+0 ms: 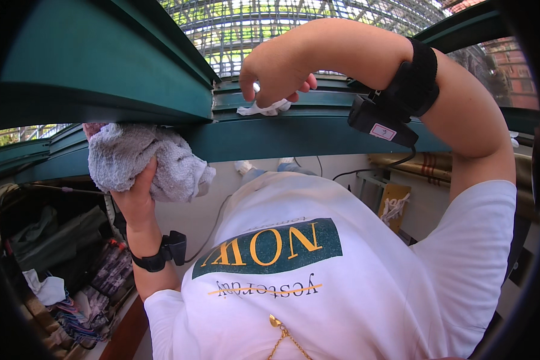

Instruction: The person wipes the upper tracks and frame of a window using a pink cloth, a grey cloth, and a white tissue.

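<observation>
My left hand (145,180) is closed around a bunched grey terry towel (121,155), below the lower edge of a dark green window frame (117,58). A reddish cloth corner (93,130) shows at the towel's far left. My right hand (276,72) bends down over the grooved green window track (333,99). Its fingers grip a crumpled white tissue or thin cloth (270,108), which lies in the track; part of it is hidden under the fingertips.
Mesh screen and metal bars (220,27) stand beyond the window. Cables run from the black wrist devices (382,114). At lower left are dark bags and clothes hangers (78,319). A yellow board with white cord (395,204) stands at right, near a rolled gold curtain (414,166).
</observation>
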`<state>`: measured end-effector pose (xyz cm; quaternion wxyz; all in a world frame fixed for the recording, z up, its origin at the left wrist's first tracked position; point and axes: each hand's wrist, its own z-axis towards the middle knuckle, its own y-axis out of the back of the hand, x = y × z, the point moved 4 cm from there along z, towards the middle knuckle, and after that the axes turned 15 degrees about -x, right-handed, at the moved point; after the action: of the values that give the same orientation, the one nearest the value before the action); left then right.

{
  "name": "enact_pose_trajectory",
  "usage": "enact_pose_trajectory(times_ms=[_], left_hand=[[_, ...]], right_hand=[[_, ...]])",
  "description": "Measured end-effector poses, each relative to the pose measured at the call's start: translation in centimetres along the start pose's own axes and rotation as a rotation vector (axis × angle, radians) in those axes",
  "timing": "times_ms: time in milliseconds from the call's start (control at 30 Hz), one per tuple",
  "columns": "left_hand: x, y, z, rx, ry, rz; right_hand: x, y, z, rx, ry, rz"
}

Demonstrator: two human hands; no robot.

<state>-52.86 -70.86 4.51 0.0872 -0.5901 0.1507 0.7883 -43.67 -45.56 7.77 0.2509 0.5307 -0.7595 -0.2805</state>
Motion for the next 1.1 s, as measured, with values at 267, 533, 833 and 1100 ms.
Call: enact_pose_trajectory(times_ms=[267, 533, 833, 1100], left_hand=[[-0.3, -0.6, -0.2, -0.056, 0.028, -0.085], [-0.2, -0.4, -0.2, -0.058, 0.042, -0.079], [0.1, -0.3, -0.3, -0.059, 0.083, -0.109], [0.3, 0.1, -0.2, -0.082, 0.016, -0.023]], right_hand=[[0.6, -1.6, 3.6, -0.592, 0.327, 0.001], [0.4, -2.3, 4.5, -0.607, 0.394, -0.143], [0.8, -2.2, 5.7, -0.662, 0.485, -0.24], [0.9, -2.5, 6.4, -0.889, 0.675, -0.354]])
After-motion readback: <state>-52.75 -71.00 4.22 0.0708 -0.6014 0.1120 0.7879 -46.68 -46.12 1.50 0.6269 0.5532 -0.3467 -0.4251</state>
